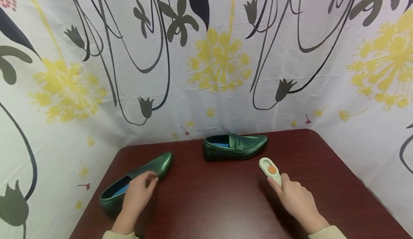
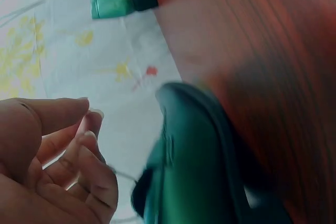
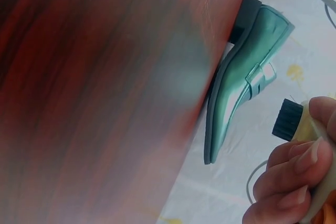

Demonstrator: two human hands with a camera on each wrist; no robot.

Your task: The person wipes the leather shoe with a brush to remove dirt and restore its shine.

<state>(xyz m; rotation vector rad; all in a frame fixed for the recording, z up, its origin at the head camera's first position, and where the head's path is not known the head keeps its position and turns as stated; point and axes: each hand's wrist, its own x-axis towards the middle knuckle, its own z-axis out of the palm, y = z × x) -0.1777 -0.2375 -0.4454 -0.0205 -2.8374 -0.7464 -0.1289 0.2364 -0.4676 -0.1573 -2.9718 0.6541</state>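
A dark green loafer (image 1: 162, 163) with a blue insole rests at the left of the table, its toe pointing away and to the right. My left hand (image 1: 138, 193) hovers over its near side. In the left wrist view its fingers are loosely curled, with nothing between them, apart from the loafer (image 2: 191, 156). My right hand (image 1: 295, 197) grips a small pale-handled brush (image 1: 270, 169) with an orange oval on it. Its short dark bristles (image 3: 288, 119) show in the right wrist view. At the table's back edge stands the matching loafer (image 1: 226, 153), toe to the right.
The dark red-brown wooden table (image 1: 206, 199) has rounded back corners. White cloth (image 1: 206, 110) with a floral print hangs close behind and on both sides of it. Sheen from a light lies on the tabletop.
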